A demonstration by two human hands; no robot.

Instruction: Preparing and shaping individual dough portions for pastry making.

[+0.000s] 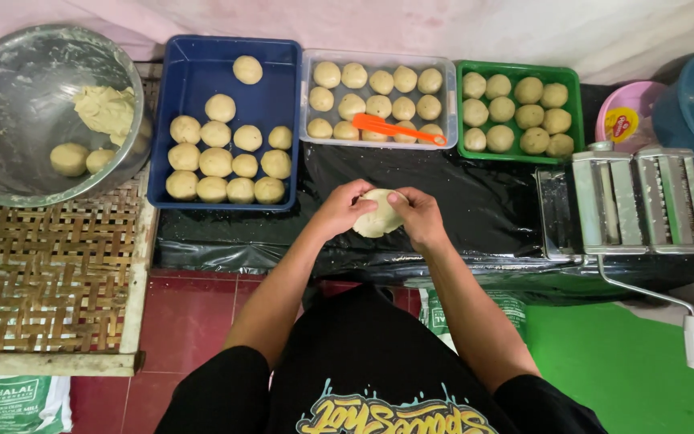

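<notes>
Along the back of the black table (491, 209) sit a steel bowl (10, 88) with dough lumps, a blue tray (194, 72), a clear tray (379, 58) and a green tray (516, 72) of dough balls; a pasta roller (636, 201) stands at the right. An orange scraper (395, 127) lies across the clear tray; at centre, above the table, the left hand (345, 210) and right hand (418, 215) pinch a flattened dough disc (377, 214) between them, thumbs on top.

A green and white printed sack (11, 403) lies on the floor at the lower left, under the near edge of the woven bamboo tray (50, 281). A second green and white sack (475, 309) stands on the floor below the counter's (483, 201) near edge. A round yellow and red label (620, 125) sits on the pink bowl (632, 100) by the counter's far right corner.
</notes>
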